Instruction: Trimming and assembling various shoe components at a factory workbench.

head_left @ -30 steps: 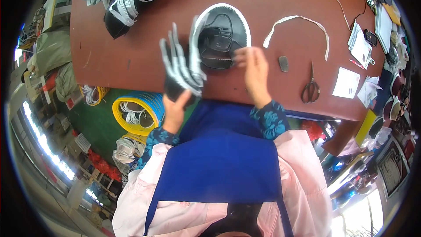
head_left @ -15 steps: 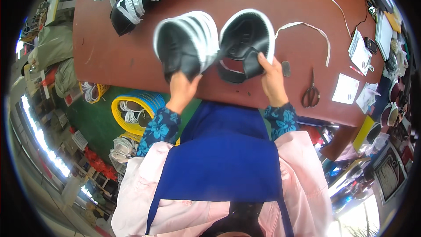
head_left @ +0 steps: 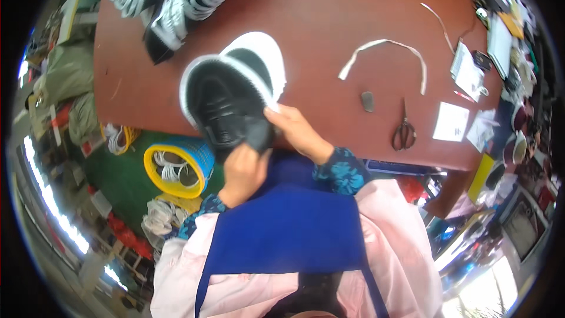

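Note:
A black shoe upper (head_left: 226, 97) with a white stitched rim is held up over the near table edge, its hollow facing me. Behind it, partly covered, shows a second upper (head_left: 264, 47) with a wide white rim. My left hand (head_left: 243, 174) is closed on the lower end of the uppers, some of its fingers hidden. On their right side my right hand (head_left: 301, 132) grips the white rim, thumb on top and the other fingers out of sight behind. Slight motion blur softens both hands and uppers.
A heap of black uppers with white rims (head_left: 194, 0) lies at the back left of the brown table (head_left: 329, 24). To the right are a white strip (head_left: 385, 41), a small grey piece (head_left: 367, 101), scissors (head_left: 404, 132) and papers (head_left: 451, 121). A blue-yellow basket (head_left: 206, 162) stands below left.
The right hand has brought its upper leftward onto the left hand's stack, and the uppers now overlap. Both hands are lower and closer together. The whole view has shifted slightly.

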`<state>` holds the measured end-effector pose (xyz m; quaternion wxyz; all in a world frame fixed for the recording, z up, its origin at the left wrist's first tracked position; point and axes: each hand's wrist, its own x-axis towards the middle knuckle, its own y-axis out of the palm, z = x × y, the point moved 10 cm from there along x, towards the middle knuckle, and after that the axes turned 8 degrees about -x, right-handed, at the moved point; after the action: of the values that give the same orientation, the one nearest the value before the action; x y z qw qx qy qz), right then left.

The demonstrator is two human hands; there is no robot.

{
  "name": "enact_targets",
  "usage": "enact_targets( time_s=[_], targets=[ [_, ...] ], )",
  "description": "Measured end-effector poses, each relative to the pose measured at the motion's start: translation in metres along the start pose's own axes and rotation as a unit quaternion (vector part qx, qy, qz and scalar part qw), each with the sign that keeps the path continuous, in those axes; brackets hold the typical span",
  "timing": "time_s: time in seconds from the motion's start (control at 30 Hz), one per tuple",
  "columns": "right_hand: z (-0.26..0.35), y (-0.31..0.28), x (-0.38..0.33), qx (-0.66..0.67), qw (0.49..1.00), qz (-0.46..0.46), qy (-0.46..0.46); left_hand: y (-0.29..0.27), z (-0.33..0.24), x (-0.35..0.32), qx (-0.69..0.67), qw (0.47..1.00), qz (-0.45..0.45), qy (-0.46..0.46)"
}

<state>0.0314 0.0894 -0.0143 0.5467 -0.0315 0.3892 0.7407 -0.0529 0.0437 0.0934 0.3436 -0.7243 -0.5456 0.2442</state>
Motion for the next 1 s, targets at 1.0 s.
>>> enact_targets(
  time_s=[1.0],
  targets=[
    [0.007, -0.063, -0.035, -0.156, 0.985, -0.071, -0.011, 0.129, 0.086, -0.019, -0.789, 0.478, 0.119, -0.367]
  ],
)
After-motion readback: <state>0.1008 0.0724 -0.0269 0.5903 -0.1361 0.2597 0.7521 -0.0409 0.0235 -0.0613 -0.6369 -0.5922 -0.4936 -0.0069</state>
